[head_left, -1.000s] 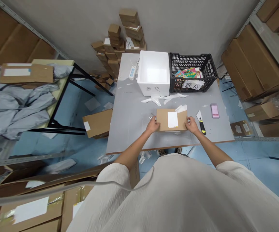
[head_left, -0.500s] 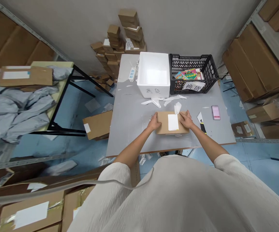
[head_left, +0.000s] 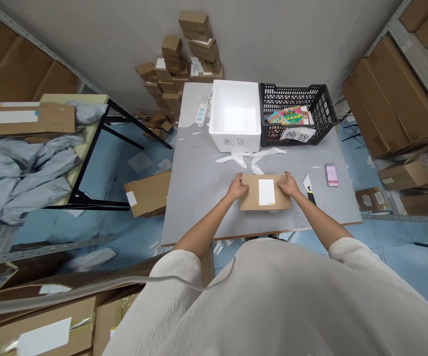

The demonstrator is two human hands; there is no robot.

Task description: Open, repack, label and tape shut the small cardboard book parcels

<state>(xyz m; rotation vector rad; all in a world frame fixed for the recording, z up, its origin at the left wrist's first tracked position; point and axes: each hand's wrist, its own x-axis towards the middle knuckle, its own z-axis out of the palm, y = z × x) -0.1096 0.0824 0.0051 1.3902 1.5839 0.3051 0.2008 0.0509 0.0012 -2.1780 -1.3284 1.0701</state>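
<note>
A brown cardboard box (head_left: 250, 197) with a white label (head_left: 266, 192) on its top face is between my hands, near the front of the grey table (head_left: 195, 198). My left hand (head_left: 238, 187) grips its left end, fingers at the far corner and thumb on top. At the opposite end my right hand (head_left: 288, 185) holds it the same way. Torn white paper strips (head_left: 238, 160) lie just beyond the box. To the right of my right hand rests a utility knife (head_left: 310, 195) with a black and yellow handle.
Along the table's back stand a white foam box (head_left: 235, 141) and a black plastic crate (head_left: 298, 128) holding colourful booklets. A pink phone-like item (head_left: 331, 175) lies at the right. Stacked cartons (head_left: 199, 49) line the wall; grey parcels (head_left: 24, 168) cover a side table.
The white scrap that stood by my right fingers is no longer on the box and a piece lies behind it. My right hand has shifted to the box's far right corner.
</note>
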